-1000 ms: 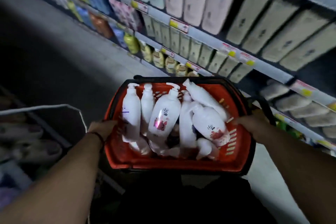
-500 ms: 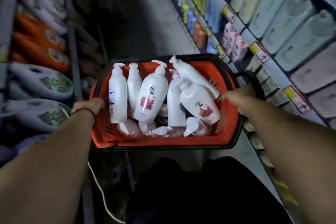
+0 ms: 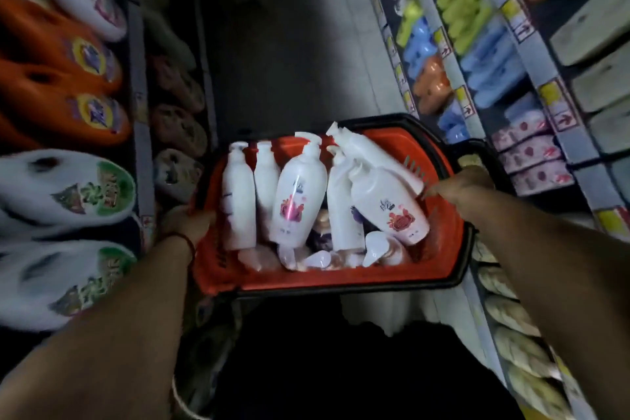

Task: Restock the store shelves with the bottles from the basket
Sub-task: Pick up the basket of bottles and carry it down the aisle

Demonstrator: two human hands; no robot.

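Forward, both arms outstretched, left hand, right hand apparently, gripping basket sides.

Red basket, black rim, white pump bottles heaped inside, left shelf bearing orange jugs, right shelf lined with blue containers, grey floor between.

A thin dark cord bracelet circles the left wrist; dark clothing covers the lower body.
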